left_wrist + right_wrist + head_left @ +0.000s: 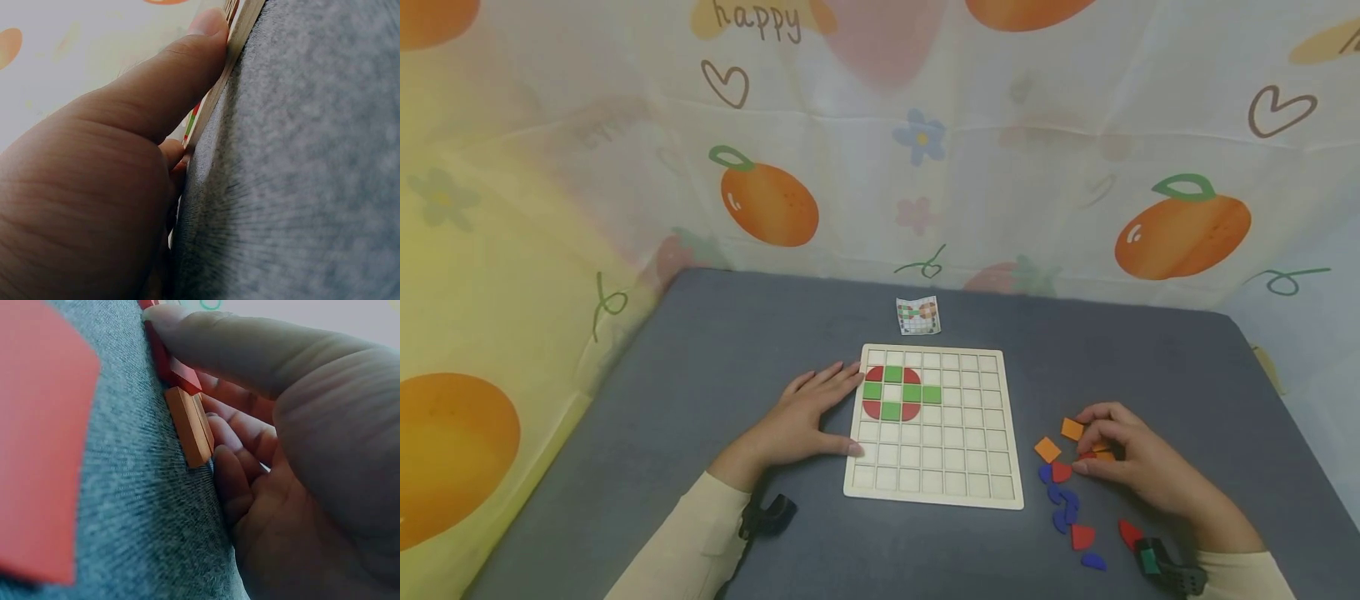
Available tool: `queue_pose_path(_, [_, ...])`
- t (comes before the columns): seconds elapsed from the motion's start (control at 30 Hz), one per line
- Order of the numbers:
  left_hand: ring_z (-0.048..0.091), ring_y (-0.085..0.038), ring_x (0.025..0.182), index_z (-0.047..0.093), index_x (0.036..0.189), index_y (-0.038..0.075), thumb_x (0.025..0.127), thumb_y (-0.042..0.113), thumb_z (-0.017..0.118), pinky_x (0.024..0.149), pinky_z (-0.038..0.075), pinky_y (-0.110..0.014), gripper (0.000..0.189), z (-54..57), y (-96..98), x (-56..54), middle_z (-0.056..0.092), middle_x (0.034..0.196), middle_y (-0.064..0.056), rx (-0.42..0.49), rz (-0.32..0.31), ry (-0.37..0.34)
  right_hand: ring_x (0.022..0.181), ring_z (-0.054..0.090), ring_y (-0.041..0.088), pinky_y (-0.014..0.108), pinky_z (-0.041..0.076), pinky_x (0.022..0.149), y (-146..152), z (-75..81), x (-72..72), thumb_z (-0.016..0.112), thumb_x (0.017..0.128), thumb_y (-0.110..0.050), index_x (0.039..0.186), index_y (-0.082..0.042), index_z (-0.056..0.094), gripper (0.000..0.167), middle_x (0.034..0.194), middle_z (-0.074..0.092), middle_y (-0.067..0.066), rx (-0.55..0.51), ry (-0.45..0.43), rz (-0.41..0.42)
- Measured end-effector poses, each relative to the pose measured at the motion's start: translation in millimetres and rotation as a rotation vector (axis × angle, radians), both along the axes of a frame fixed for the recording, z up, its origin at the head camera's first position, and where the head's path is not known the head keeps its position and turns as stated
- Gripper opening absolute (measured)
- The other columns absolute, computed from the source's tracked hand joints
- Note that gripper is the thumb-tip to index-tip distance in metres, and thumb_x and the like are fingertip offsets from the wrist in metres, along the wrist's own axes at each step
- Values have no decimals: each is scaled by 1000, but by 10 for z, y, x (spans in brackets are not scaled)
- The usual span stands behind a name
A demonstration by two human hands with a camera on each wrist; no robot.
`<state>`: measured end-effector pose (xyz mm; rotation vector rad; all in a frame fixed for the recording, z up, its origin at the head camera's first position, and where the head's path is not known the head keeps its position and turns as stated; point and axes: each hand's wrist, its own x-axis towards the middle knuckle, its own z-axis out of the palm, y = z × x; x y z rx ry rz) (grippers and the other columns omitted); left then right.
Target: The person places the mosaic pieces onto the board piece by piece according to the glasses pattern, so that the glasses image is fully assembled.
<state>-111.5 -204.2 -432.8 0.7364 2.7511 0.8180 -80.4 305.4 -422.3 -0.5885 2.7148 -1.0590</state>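
My left hand (801, 421) lies with fingers spread along the left side of a pale wooden grid board (936, 457). Its thumb touches the board's edge, seen close in the left wrist view. Red quarter-round pieces (874, 409) and green squares (892, 374) sit in the board's upper-left cells. My right hand (1138, 454) is bent low over loose pieces to the right. Its thumb touches a red piece (183, 375), beside a thick orange piece (189, 428) near the other fingers. Whether the fingers pinch the red piece is unclear.
A small printed pattern card (918, 316) lies behind the board. Other orange squares (1048, 450), curved blue pieces (1071, 505) and red pieces (1082, 537) are scattered between board and right hand. A printed cloth (850, 183) hangs behind the grey table (760, 325).
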Motion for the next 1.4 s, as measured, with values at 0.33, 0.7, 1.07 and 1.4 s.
queue_pose_path(0.33, [13,-26,165,34,173,18,85,69,85,126,7,-63,113,-23,-10,-5,25,178,3,0,-6,6,114,59,18,25,50,86,-60,32,8,83,101,-19,88,-22,71,18,129,62,4,-29,16,-114])
queue_pose_path(0.7, [13,-26,165,35,173,18,85,67,86,126,7,-62,113,-11,-12,5,26,178,3,4,-4,5,86,73,14,28,60,72,-187,195,67,73,108,-16,121,-4,77,18,104,78,6,-159,13,-282])
queue_pose_path(1.07, [15,-27,165,36,172,17,85,65,87,126,8,-62,113,-7,-7,6,27,178,2,15,-5,5,91,76,14,28,62,77,-423,335,90,75,106,-12,125,-1,74,22,108,79,10,-244,-10,-256])
queue_pose_path(1.4, [14,-27,165,36,173,18,85,65,88,126,7,-62,113,-8,-6,7,27,178,2,13,3,-5,93,78,26,35,64,80,-678,385,18,70,107,-3,124,2,71,18,113,77,19,-395,-56,-164])
